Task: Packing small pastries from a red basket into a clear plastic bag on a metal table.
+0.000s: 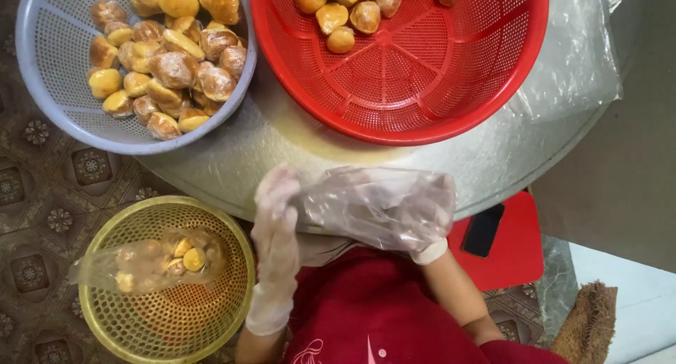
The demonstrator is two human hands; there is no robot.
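Hands at lower centre of the frame, both in thin clear plastic gloves. Left hand [276, 227] is held edge-on, fingers extended and together, touching the right hand [394, 208]; the right is loosely curled, and its crumpled glove hides whether anything lies inside. Three baskets counted. Yellow basket [105, 315], lower left, holds one clear bag of small yellow-brown pieces [151, 260], count unreadable through the film. Blue-grey basket [49, 68], upper left, holds roughly two dozen pieces, cut off above. Red basket [451, 75], upper centre, shows about nine, cut off above. One dark phone [483, 230] on a red stool [521, 255], right.
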